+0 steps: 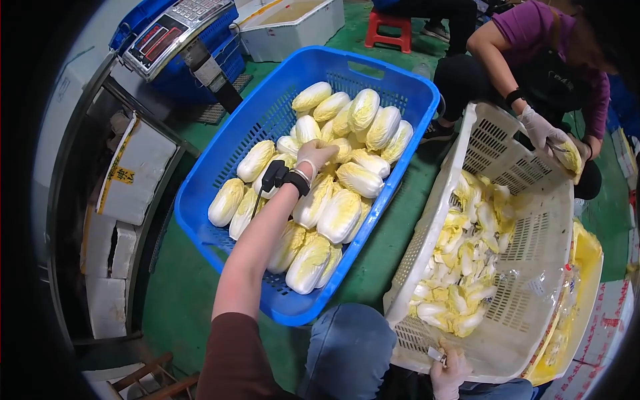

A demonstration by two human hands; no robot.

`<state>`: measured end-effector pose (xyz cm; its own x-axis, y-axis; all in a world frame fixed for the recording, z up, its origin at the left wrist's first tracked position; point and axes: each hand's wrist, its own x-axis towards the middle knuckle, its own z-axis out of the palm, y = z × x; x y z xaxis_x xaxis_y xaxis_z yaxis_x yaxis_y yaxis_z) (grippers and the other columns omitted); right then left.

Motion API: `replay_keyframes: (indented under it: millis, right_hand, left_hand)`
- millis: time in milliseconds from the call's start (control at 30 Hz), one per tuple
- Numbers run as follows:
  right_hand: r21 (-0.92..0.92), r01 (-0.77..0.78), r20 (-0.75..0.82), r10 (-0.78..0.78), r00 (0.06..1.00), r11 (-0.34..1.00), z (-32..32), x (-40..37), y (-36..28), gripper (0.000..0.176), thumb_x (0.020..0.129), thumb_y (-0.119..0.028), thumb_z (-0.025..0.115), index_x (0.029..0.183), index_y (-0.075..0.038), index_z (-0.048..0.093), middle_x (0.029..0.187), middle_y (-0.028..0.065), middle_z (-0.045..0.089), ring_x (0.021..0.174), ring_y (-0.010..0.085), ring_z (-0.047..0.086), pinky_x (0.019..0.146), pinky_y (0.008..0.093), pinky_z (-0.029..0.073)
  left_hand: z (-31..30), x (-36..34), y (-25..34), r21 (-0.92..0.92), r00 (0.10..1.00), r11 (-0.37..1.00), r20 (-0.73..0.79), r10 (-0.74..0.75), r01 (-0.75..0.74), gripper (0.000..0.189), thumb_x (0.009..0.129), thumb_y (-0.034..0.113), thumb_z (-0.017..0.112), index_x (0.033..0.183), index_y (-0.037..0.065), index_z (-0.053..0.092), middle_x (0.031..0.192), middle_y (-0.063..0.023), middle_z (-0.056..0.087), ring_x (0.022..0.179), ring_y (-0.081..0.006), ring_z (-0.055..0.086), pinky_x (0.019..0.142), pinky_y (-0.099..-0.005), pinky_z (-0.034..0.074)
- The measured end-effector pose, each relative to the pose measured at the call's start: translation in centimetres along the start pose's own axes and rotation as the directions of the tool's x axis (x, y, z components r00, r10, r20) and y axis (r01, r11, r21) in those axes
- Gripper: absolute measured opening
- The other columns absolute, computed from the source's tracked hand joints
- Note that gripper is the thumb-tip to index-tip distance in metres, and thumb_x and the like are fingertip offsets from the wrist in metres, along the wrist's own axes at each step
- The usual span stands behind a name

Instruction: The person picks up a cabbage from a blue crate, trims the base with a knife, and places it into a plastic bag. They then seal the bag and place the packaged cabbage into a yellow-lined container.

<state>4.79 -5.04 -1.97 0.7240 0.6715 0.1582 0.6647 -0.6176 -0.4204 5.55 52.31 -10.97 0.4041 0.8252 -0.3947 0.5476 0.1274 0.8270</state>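
My left hand [317, 155], in a thin glove, reaches into the blue basket [200, 180] with its fingers curled over a napa cabbage [342, 149] in the middle of the pile. Several trimmed, pale yellow and white cabbages lie around it, such as a large cabbage [339, 215] below the hand. Its fingertips are partly hidden among them. Low in the view, my right hand [451, 375], also gloved, is closed on a small knife [437, 354] whose short blade shows. That hand is beside the near rim of the white crate [427, 267].
Loose cabbage leaves [467, 247] lie in the white crate. Across it, a person [553, 60] in gloves holds a cabbage [568, 157]. A digital scale [167, 33], foam boxes [127, 170] and a red stool [389, 30] stand around the green floor [177, 287].
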Motion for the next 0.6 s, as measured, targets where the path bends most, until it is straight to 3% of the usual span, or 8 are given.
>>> replay_keyframes:
  millis: [133, 167, 333, 433, 467, 533, 567, 600]
  right_hand:
    - [-0.008, -0.004, -0.001, 0.004, 1.000, 1.000, 0.1, 0.0, -0.1, 0.030, 0.072, -0.006, 0.059, 0.101, -0.011, 0.070, 0.077, 0.0125, 0.062, 0.062, 0.0304, 0.059, 0.053, 0.0382, 0.045]
    - [-0.006, -0.019, 0.011, 0.019, 1.000, 1.000, 0.1, 0.0, 0.0, 0.030, 0.073, -0.006, 0.059, 0.100, -0.011, 0.070, 0.077, 0.0127, 0.062, 0.062, 0.0305, 0.059, 0.054, 0.0383, 0.046]
    - [-0.028, -0.012, 0.011, 0.012, 1.000, 1.000, 0.1, -0.1, 0.2, 0.030, 0.073, -0.006, 0.060, 0.101, -0.011, 0.070, 0.076, 0.0126, 0.061, 0.063, 0.0309, 0.059, 0.054, 0.0384, 0.046]
    - [-0.002, -0.047, 0.025, 0.047, 0.999, 0.999, 0.0, -0.3, 0.3, 0.030, 0.073, -0.007, 0.060, 0.101, -0.011, 0.070, 0.076, 0.0122, 0.060, 0.064, 0.0309, 0.059, 0.054, 0.0388, 0.045]
    - [0.019, -0.063, 0.030, 0.062, 0.998, 0.998, 0.2, -0.5, 0.3, 0.030, 0.073, -0.007, 0.060, 0.101, -0.011, 0.070, 0.076, 0.0120, 0.060, 0.065, 0.0308, 0.059, 0.055, 0.0390, 0.044]
    - [0.017, -0.068, 0.052, 0.067, 0.996, 0.998, 0.2, -0.6, 0.4, 0.029, 0.074, -0.008, 0.060, 0.101, -0.011, 0.070, 0.076, 0.0118, 0.060, 0.066, 0.0305, 0.059, 0.055, 0.0391, 0.044]
    - [0.009, -0.066, 0.062, 0.065, 0.996, 0.998, 0.1, -0.4, 0.3, 0.028, 0.075, -0.008, 0.061, 0.101, -0.011, 0.069, 0.077, 0.0116, 0.060, 0.067, 0.0302, 0.059, 0.056, 0.0391, 0.045]
    - [0.009, -0.061, 0.066, 0.060, 0.996, 0.998, -0.4, 0.0, -0.1, 0.028, 0.075, -0.008, 0.061, 0.101, -0.011, 0.069, 0.077, 0.0116, 0.060, 0.067, 0.0302, 0.059, 0.056, 0.0391, 0.045]
  left_hand:
    - [0.8, -1.0, 1.2, 0.248, 0.962, 0.940, -0.081, 0.259, -0.232, 0.058, 0.070, 0.050, 0.073, 0.105, 0.004, 0.067, 0.106, -0.0166, 0.068, 0.097, -0.0266, 0.066, 0.084, -0.0344, 0.051]
    - [0.9, -1.4, 1.9, 0.425, 0.973, 0.886, -0.042, 0.227, -0.188, 0.071, 0.068, 0.056, 0.070, 0.114, 0.003, 0.064, 0.116, -0.0211, 0.064, 0.107, -0.0326, 0.062, 0.093, -0.0360, 0.047]
    - [2.2, -1.1, 2.6, 0.517, 0.979, 0.852, -0.125, 0.163, -0.076, 0.069, 0.070, 0.049, 0.070, 0.119, 0.001, 0.060, 0.116, -0.0195, 0.064, 0.107, -0.0301, 0.062, 0.095, -0.0346, 0.047]
    - [1.5, 0.5, 1.1, -0.211, 0.994, 0.977, -0.092, -0.057, 0.036, 0.042, 0.067, 0.019, 0.077, 0.104, 0.005, 0.061, 0.092, -0.0083, 0.066, 0.082, -0.0187, 0.066, 0.062, -0.0330, 0.054]
    - [1.6, 0.6, 0.4, -0.203, 0.994, 0.978, -0.090, -0.062, 0.043, 0.042, 0.067, 0.019, 0.077, 0.104, 0.005, 0.061, 0.092, -0.0083, 0.066, 0.082, -0.0187, 0.066, 0.062, -0.0330, 0.054]
    - [1.5, 0.4, -1.2, 0.031, 0.938, 0.948, -0.144, 0.316, -0.315, 0.038, 0.063, 0.017, 0.079, 0.095, 0.004, 0.063, 0.092, -0.0088, 0.067, 0.082, -0.0187, 0.065, 0.066, -0.0339, 0.054]
    - [1.9, 0.3, -1.8, 0.309, 0.871, 0.865, -0.172, 0.459, -0.395, 0.036, 0.058, 0.018, 0.082, 0.087, 0.005, 0.065, 0.093, -0.0105, 0.065, 0.085, -0.0228, 0.064, 0.074, -0.0349, 0.052]
    - [1.9, 0.0, -1.5, 0.308, 0.872, 0.867, -0.177, 0.456, -0.391, 0.036, 0.058, 0.018, 0.082, 0.087, 0.005, 0.065, 0.093, -0.0105, 0.065, 0.085, -0.0228, 0.064, 0.074, -0.0349, 0.052]
